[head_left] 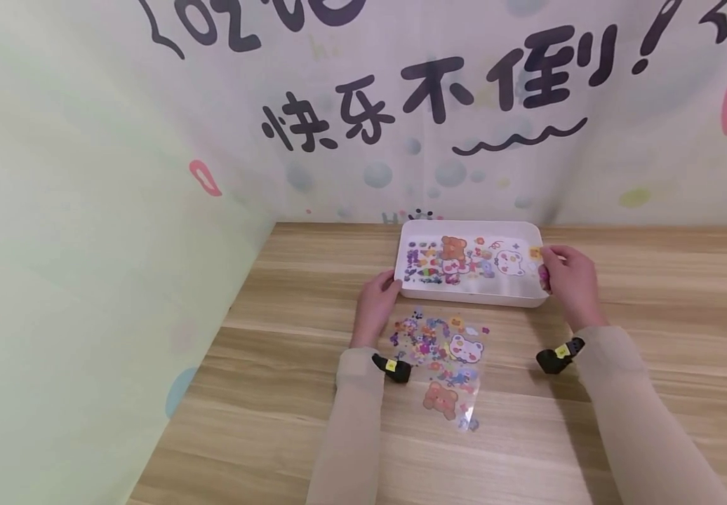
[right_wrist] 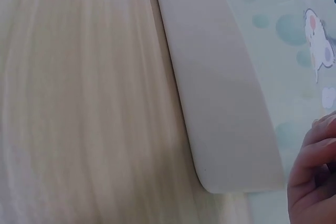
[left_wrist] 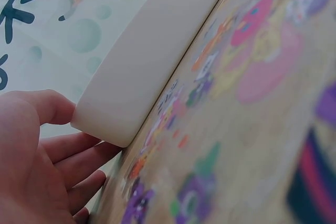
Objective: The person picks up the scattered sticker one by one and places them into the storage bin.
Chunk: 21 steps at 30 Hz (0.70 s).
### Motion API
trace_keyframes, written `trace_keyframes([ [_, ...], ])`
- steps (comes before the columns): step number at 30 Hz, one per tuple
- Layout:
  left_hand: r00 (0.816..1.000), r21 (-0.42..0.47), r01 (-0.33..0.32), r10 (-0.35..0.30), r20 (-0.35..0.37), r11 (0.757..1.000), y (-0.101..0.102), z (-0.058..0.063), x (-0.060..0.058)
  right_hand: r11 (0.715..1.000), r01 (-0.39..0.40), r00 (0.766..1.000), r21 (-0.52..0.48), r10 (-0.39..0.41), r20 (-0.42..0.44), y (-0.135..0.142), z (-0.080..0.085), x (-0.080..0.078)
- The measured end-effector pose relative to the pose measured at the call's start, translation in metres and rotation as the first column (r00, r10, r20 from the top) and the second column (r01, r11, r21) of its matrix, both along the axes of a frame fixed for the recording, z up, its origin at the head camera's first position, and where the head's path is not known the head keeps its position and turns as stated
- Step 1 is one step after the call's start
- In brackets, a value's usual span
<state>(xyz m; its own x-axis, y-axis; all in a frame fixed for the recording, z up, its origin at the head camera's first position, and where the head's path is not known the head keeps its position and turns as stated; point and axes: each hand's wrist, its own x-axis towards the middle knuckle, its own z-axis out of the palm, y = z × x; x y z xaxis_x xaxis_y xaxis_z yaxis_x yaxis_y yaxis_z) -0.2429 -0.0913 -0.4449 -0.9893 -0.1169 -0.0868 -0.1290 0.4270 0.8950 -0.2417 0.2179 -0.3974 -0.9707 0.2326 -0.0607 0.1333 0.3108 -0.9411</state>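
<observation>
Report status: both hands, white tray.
Left hand grips white tray, left front corner. Right hand pinches sticker sheet at tray's right end. Another sheet in front, on table.

"How do the arms lie?"

"Both reach forward, well apart. The left arm [head_left: 346,449] runs nearly straight ahead; the right arm [head_left: 660,442] slants inward. Long sleeves [head_left: 360,382] cover both."

"And the left hand [head_left: 376,308]?"

"Pinching: bent thumb [left_wrist: 50,106] above, fingers [left_wrist: 84,162] below, the lowest ones loosely bent."

"The right hand [head_left: 573,286]?"

"Back upward, fingers curled in a pinch. Only part of it enters the right wrist view, at the edge."
</observation>
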Motion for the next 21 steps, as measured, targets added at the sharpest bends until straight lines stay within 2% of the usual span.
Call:
trace_keyframes([
  [7, 1.0, -0.022, -0.01, 0.01, -0.008, 1.0, 0.004, -0.001, 0.0, 0.999, -0.035, 0.999, -0.027, 0.035, 0.014, 0.0, -0.003, -0.006],
  [12, 1.0, -0.017, 0.003, -0.003, 0.001, 1.0, 0.003, -0.003, -0.001, 0.999, -0.049, 0.998, 0.0, 0.049, 0.027, -0.001, -0.005, -0.009],
  [21, 1.0, -0.007, -0.014, 0.014, 0.009, 1.0, 0.004, -0.002, -0.001, 0.997, -0.078, 0.997, 0.021, 0.078, 0.012, -0.007, -0.002, -0.015],
])
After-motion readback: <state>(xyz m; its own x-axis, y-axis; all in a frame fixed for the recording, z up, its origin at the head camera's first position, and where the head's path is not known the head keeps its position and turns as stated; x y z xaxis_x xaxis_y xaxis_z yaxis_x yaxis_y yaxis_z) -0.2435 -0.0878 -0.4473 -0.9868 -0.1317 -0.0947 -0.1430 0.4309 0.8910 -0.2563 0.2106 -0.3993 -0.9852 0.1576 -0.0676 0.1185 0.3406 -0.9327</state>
